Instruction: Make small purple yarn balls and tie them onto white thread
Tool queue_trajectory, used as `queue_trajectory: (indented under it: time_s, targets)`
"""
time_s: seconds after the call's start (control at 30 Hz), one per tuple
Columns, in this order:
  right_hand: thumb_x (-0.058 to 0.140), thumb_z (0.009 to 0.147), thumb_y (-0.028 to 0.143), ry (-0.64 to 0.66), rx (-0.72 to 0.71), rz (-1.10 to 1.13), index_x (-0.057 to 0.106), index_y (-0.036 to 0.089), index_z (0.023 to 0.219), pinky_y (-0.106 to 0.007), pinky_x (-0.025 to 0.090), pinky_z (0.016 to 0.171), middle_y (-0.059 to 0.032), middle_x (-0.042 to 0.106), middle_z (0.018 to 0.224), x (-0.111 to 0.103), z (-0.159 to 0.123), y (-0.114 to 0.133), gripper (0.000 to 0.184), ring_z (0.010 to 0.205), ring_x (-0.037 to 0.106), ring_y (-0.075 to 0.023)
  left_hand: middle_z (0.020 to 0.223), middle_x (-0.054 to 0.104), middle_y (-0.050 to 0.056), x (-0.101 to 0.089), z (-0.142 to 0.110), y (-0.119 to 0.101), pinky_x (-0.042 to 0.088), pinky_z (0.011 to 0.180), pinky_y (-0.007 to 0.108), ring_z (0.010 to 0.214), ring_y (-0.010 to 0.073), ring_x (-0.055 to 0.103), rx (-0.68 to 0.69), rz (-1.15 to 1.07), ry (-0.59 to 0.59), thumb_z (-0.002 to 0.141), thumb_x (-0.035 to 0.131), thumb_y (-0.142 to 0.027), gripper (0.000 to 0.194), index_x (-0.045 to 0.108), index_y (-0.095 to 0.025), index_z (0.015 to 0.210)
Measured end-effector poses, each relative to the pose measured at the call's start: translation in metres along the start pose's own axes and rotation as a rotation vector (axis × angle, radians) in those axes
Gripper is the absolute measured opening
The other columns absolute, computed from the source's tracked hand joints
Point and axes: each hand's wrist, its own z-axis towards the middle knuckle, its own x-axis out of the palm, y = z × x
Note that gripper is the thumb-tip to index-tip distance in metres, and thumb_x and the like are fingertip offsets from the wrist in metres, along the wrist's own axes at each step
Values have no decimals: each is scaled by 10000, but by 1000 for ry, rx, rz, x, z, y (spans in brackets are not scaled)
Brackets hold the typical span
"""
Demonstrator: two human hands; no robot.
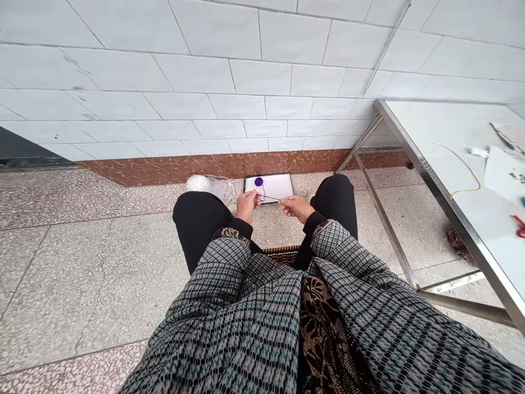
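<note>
My left hand (246, 206) and my right hand (297, 207) are held apart between my knees, each with its fingers pinched together. A dark purple yarn (270, 198) stretches taut from one hand to the other. A thin pale strand also shows at the fingers of my left hand; whether it is held there I cannot tell. Just beyond the hands, a shallow white tray (282, 184) with a dark rim rests on the floor. In it lies a purple yarn ball (258, 181), with a wavy strand running from it toward my hands.
Left of the tray, a white yarn ball (197, 183) and loose white strands (232, 191) lie near the tiled wall (262, 82). To the right stands a metal-framed table (438, 131) bearing a yellow cord (471, 174), papers and red-handled scissors (520, 226).
</note>
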Motion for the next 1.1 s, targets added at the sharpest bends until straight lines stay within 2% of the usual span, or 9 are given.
queue_trajectory:
  time_s: [0.07, 0.17, 0.27, 0.33, 0.4, 0.47, 0.6, 0.87, 1.1]
  targets:
    - [679, 1046, 63, -2, 6, 14, 722, 140, 741, -139, 404, 435, 30, 647, 586, 1, -3, 3, 317, 449, 530, -45, 584, 577, 52, -3, 3, 0, 434, 586, 303, 591, 208, 601, 18, 101, -5, 926, 596, -301, 324, 576, -213, 614]
    - [613, 1099, 74, -1, 19, 24, 720, 136, 738, -140, 405, 437, 30, 641, 590, 4, -8, 7, 381, 444, 521, -39, 729, 687, 122, -7, 4, -4, 544, 851, 391, 984, 336, 719, 116, 211, -34, 854, 699, -284, 334, 516, -241, 579]
    - [593, 1114, 68, 9, 31, 18, 719, 132, 722, -140, 396, 428, 32, 634, 582, 8, -12, 10, 417, 439, 516, -36, 1085, 805, 120, -6, -1, -9, 501, 1117, 395, 1261, 311, 679, 294, 199, 83, 842, 707, -327, 116, 682, -220, 804]
    - [603, 1109, 67, 24, 37, 9, 730, 126, 720, -139, 400, 428, 29, 641, 583, 11, -15, 11, 414, 443, 524, -36, 1128, 814, 117, -3, -5, -9, 502, 1140, 393, 1241, 295, 699, 405, 165, 359, 877, 692, -477, 287, 746, -202, 939]
    - [621, 1103, 73, 41, 40, -2, 734, 121, 705, -135, 410, 435, 18, 662, 595, 12, -17, 11, 416, 454, 535, -36, 933, 797, 112, 0, -9, -8, 562, 1007, 400, 1022, 289, 735, 431, 205, 611, 872, 665, -664, 488, 748, -183, 874]
    - [632, 1095, 77, 49, 42, -12, 730, 121, 687, -130, 416, 437, 6, 680, 603, 11, -18, 12, 422, 463, 543, -38, 729, 712, 63, 0, -10, -7, 560, 801, 368, 753, 233, 665, 398, 298, 683, 829, 669, -745, 561, 707, -189, 762]
    - [662, 1052, 60, 54, 53, -36, 749, 126, 720, -128, 420, 427, 5, 693, 597, 6, -19, 14, 349, 457, 543, -46, 639, 617, -6, -7, -9, -15, 433, 641, 286, 603, 150, 507, 400, 382, 649, 790, 742, -601, 423, 675, -189, 719]
    - [685, 1036, 68, 98, 37, -72, 745, 127, 721, -141, 450, 451, -20, 717, 640, 2, -22, 16, 326, 470, 574, -58, 554, 526, -14, -12, -25, -35, 361, 602, 254, 567, 144, 458, 377, 315, 511, 793, 727, -281, 220, 657, -195, 603]
    - [622, 1073, 47, -111, -94, -73, 725, 151, 899, -156, 409, 405, -43, 813, 925, -1, -14, 14, 228, 436, 578, -30, 548, 533, -18, -9, -30, -39, 348, 610, 256, 577, 144, 442, 408, 305, 500, 764, 739, -269, 188, 688, -192, 600]
